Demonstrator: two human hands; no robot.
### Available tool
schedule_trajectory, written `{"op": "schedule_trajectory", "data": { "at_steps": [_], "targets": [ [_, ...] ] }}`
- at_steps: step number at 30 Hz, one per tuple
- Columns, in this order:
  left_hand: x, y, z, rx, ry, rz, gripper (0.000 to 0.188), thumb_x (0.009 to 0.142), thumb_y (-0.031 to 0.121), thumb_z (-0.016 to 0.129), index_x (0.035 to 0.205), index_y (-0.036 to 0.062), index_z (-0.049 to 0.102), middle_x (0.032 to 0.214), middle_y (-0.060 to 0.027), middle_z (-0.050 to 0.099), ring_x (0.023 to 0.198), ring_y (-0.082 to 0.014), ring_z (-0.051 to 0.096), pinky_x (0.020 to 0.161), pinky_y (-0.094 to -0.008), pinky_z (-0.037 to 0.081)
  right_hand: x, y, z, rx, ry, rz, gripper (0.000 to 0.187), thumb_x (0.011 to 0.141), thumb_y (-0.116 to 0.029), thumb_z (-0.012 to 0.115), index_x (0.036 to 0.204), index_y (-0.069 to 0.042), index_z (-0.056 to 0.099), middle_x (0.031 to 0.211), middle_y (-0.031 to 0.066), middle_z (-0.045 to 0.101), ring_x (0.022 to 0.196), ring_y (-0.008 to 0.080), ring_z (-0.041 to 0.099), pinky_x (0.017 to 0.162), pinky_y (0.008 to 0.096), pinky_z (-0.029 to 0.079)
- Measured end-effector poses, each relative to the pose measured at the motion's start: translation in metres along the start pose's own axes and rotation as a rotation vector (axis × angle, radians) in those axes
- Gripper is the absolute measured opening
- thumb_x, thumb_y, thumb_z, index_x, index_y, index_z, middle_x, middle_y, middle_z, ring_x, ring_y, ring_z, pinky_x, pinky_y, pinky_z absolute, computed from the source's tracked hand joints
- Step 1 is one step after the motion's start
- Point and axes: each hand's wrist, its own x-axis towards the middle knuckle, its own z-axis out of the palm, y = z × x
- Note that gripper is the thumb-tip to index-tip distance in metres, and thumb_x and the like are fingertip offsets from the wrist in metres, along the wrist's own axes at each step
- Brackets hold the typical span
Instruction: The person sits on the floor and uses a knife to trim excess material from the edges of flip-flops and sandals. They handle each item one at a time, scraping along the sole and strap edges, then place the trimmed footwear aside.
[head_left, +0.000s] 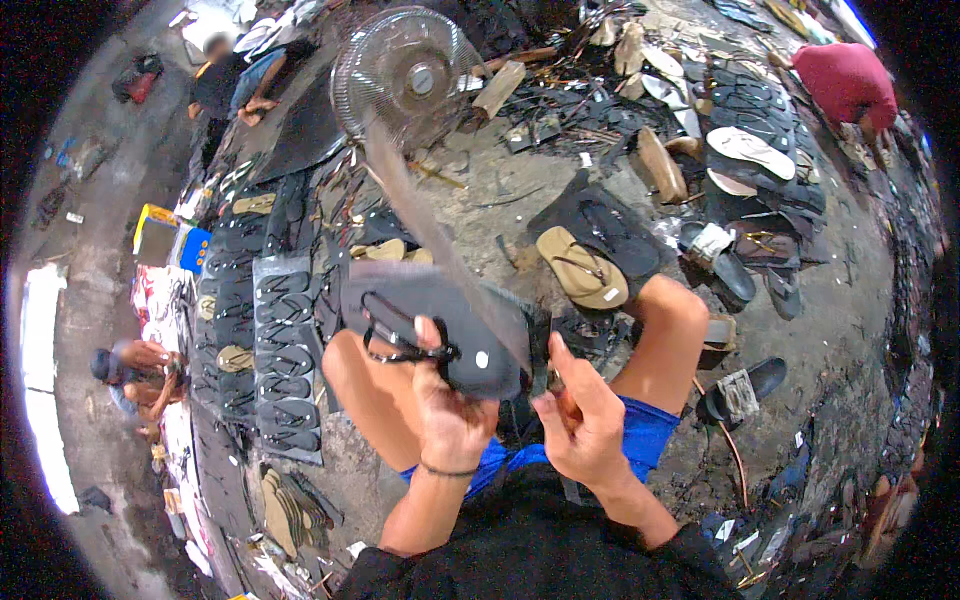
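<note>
My left hand [452, 425] is closed on a black flip-flop [478, 340], its thumb up beside the loose black strap [385, 325]. The sole has a small white oval mark and is held above my lap. Close to the sole's right edge, my right hand [590, 425] has its fingers curled and its index finger reaching forward. Something dark lies by those fingertips, too hidden to make out. A long, grey-brown, blade-like strip [430, 230] slants from near the fan down along the sole; whether my right hand grips it is unclear.
A standing fan [420, 80] is ahead. Tan flip-flops [580, 268] lie beyond my knees, with wood blocks [660, 165] and dark scraps farther off. Rows of black flip-flops [285, 350] line the left. Sandals [740, 390] lie at right. A person in red [848, 82] and others are farther away.
</note>
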Motion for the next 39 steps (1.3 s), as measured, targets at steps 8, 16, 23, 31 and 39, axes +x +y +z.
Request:
{"op": "schedule_trajectory", "data": {
  "at_steps": [8,16,23,31,39],
  "targets": [
    [-0.001,-0.008,0.024,0.209,0.152,0.051,0.040,0.091,0.033,0.071,0.119,0.0060,0.061,0.112,-0.0062,0.069,0.098,-0.0220,0.068,0.087,-0.0383,0.057,-0.027,0.005,-0.006,-0.092,0.065,0.236,0.025,0.090,-0.012,0.069,0.111,0.002,0.067,0.094,0.0145,0.072,0.068,0.0236,0.065,0.062,0.0312,0.052],
    [-0.002,-0.004,-0.007,0.208,0.135,-0.055,0.035,0.095,0.030,0.065,0.118,0.0049,0.062,0.110,-0.0080,0.069,0.096,-0.0245,0.068,0.087,-0.0393,0.056,-0.047,-0.004,-0.059,-0.263,-0.090,0.311,0.026,0.086,-0.010,0.071,0.111,0.000,0.070,0.085,0.0129,0.070,0.062,0.0188,0.063,0.058,0.0294,0.051],
    [-0.009,0.002,-0.031,0.279,0.149,-0.120,0.040,0.093,0.032,0.068,0.121,0.0038,0.060,0.110,-0.0081,0.069,0.095,-0.0234,0.068,0.086,-0.0370,0.056,-0.118,0.010,-0.075,-0.271,-0.176,0.332,0.027,0.083,-0.008,0.073,0.108,-0.001,0.071,0.092,0.0168,0.073,0.075,0.0262,0.072,0.067,0.0343,0.057],
    [-0.036,0.007,-0.058,0.464,0.268,-0.149,0.043,0.090,0.023,0.069,0.124,-0.0014,0.057,0.110,-0.0130,0.068,0.096,-0.0266,0.068,0.088,-0.0410,0.057,-0.072,-0.004,-0.031,-0.187,-0.257,0.412,0.025,0.086,-0.013,0.073,0.109,-0.003,0.071,0.085,0.0144,0.071,0.065,0.0252,0.068,0.059,0.0346,0.055],
    [-0.043,0.007,-0.058,0.433,0.195,-0.147,0.053,0.088,0.034,0.071,0.122,-0.0037,0.057,0.114,-0.0146,0.067,0.098,-0.0265,0.068,0.090,-0.0398,0.056,-0.041,0.007,0.008,-0.146,-0.250,0.369,0.024,0.088,-0.018,0.071,0.106,-0.003,0.071,0.083,0.0152,0.070,0.065,0.0295,0.068,0.058,0.0371,0.055]
  ]
}}
